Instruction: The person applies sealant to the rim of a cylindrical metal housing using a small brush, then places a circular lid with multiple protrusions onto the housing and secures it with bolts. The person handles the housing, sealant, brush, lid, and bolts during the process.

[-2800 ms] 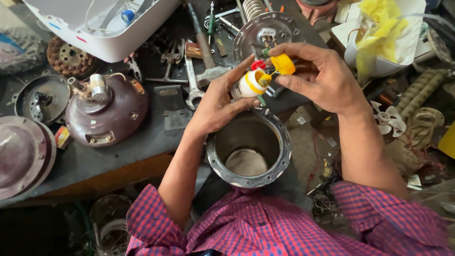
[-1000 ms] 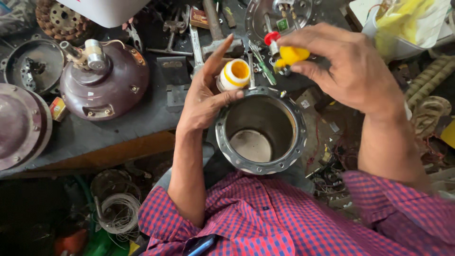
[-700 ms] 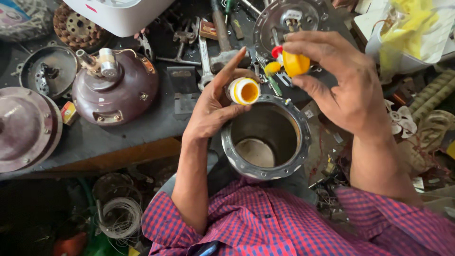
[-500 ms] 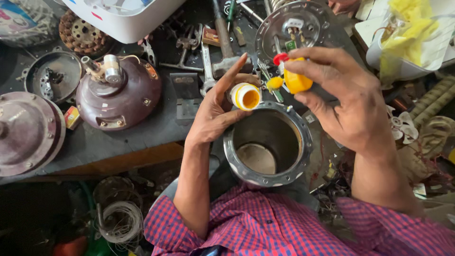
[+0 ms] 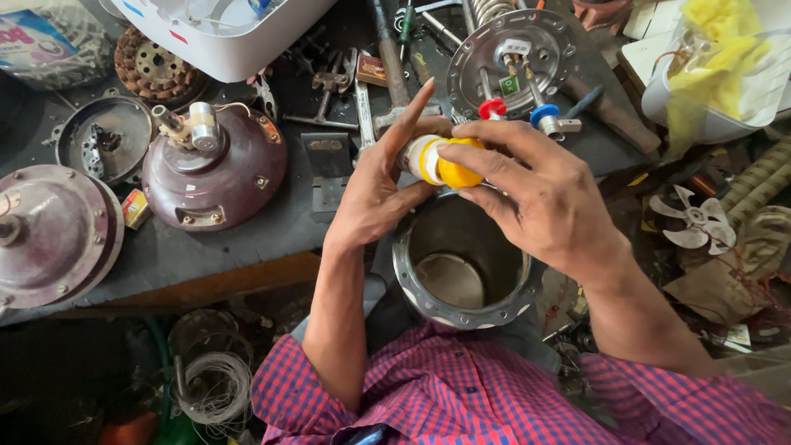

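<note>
**A:** Which way does the small bottle lie?

**B:** The small white bottle [image 5: 422, 156] lies roughly level, long axis left to right, its neck toward the yellow cap [image 5: 458, 167] on the right. It is held above the rim of an open steel tank [image 5: 466, 262].

**A:** Who grips what?

**B:** The left hand [image 5: 381, 188] wraps its fingers [image 5: 409, 115] around the bottle; the right hand [image 5: 534, 198] pinches the cap, which meets the bottle's mouth.

**A:** What lies around?

**B:** A dark, cluttered surface [image 5: 206, 251]: a maroon motor housing [image 5: 216, 171] to the left, a round metal flange plate [image 5: 515, 56] with red and blue fittings just behind the hands, wrenches nearby.

**A:** Any change?

**B:** Half a second ago the cap was held apart, the bottle's open mouth showing; now they join.
</note>
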